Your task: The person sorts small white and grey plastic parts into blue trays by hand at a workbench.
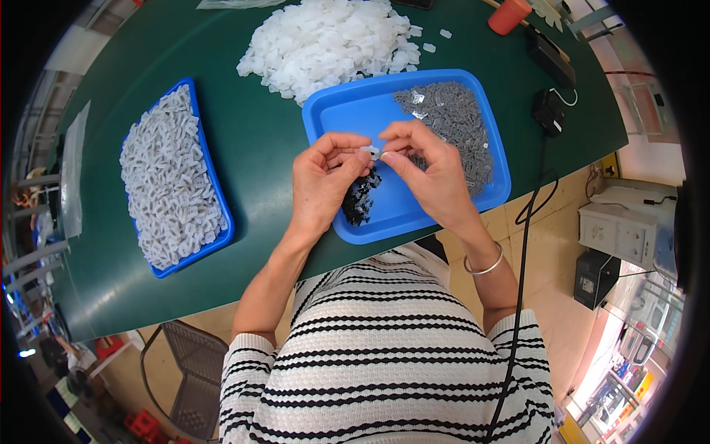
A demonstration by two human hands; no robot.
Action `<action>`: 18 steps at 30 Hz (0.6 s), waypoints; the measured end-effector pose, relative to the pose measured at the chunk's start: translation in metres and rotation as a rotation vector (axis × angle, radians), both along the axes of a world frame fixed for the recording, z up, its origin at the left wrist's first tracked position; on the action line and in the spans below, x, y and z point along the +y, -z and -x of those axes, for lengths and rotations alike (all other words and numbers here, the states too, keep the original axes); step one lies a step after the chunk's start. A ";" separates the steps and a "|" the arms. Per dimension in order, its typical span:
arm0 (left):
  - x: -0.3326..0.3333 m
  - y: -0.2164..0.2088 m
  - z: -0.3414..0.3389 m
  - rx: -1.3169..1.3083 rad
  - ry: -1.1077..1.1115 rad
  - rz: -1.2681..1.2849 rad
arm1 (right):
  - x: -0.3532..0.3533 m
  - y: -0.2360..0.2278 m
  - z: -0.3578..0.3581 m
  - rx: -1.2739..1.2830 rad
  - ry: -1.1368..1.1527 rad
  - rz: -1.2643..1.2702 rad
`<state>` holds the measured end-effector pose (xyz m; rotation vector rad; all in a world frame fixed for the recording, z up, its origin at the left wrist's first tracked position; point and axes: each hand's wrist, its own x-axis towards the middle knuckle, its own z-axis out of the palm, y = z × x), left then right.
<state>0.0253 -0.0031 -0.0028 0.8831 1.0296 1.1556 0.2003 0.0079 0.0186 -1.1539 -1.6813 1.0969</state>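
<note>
Above the blue tray, my two hands meet at their fingertips. My left hand is closed, pinching a small translucent white plastic piece with a dark spot on it. My right hand is curled, its thumb tip at the piece's right edge; what its fingers hold, if anything, is too small to make out. Under the hands, small black parts lie heaped at the tray's left side. Small grey parts fill its right side, partly hidden by my right hand.
A second blue tray, piled with pale grey pieces, stands at left. Behind the middle tray is a heap of translucent white pieces. A red cylindrical object and a black adapter sit at right; a black cable hangs down.
</note>
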 end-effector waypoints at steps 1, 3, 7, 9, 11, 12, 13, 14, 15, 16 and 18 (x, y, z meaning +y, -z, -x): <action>-0.001 0.000 0.000 0.027 0.000 -0.008 | 0.000 -0.001 0.001 0.001 0.001 0.001; -0.002 -0.003 0.000 0.043 -0.003 -0.004 | 0.001 -0.001 0.001 -0.075 0.022 -0.079; -0.005 -0.003 -0.002 0.077 -0.034 -0.035 | 0.003 0.005 0.000 -0.045 0.024 -0.037; -0.006 -0.001 -0.003 0.117 -0.032 -0.075 | 0.002 0.007 0.002 -0.009 0.009 0.000; -0.010 0.000 -0.003 0.157 -0.035 -0.112 | 0.002 0.003 0.003 -0.038 -0.003 -0.016; -0.012 -0.001 -0.003 0.237 -0.055 -0.166 | 0.002 0.001 0.005 -0.068 -0.018 -0.034; -0.013 -0.002 -0.002 0.321 -0.084 -0.223 | 0.003 0.003 0.005 -0.063 -0.030 -0.040; -0.014 -0.002 -0.002 0.329 -0.100 -0.227 | 0.004 0.007 0.004 0.003 -0.062 0.035; -0.015 -0.003 -0.005 0.215 -0.078 -0.160 | 0.006 0.009 0.003 0.069 -0.097 0.110; -0.013 -0.005 -0.004 0.104 -0.059 -0.096 | 0.008 0.009 0.001 0.080 -0.121 0.101; -0.013 -0.009 0.000 0.017 -0.002 -0.057 | 0.010 0.009 -0.005 0.374 -0.227 0.424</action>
